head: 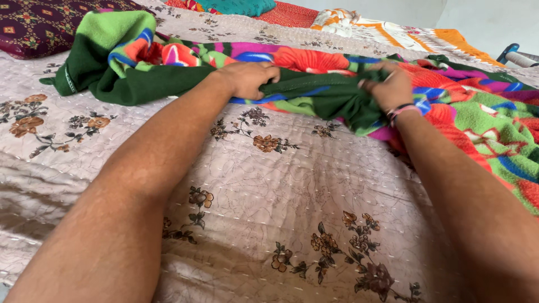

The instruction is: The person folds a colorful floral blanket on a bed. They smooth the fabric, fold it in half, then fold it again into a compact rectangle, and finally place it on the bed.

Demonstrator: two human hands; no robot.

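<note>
- Where our arms reach up from the lower corners of the frame, both hands meet on a bright fleece blanket [314, 84] lying across the upper half of the picture.
- Our left hand [250, 78], just left of centre in the upper part of the frame, has its fingers [268, 76] curled down and pinching the dark green edge of the blanket.
- Our right hand [390, 84], right of centre at about the same height, is bunched into the same green edge, its fingers closed around a gathered fold of the cloth.
- A dark and pink wristband [405, 109] sits on our right wrist, just below that hand.
- The blanket runs from the upper left of the frame to the right edge, green on its border, with large orange, pink and blue flowers on its face; it lies crumpled on the bed.
- Beneath it a pale pink quilted bedspread [269, 224] with brown flower sprigs fills the middle and bottom of the frame.
- A maroon patterned pillow [39, 25] lies in the upper left corner, just beside the blanket's end.
- An orange and white cloth [393, 28] rests along the top right, well apart from our hands.
</note>
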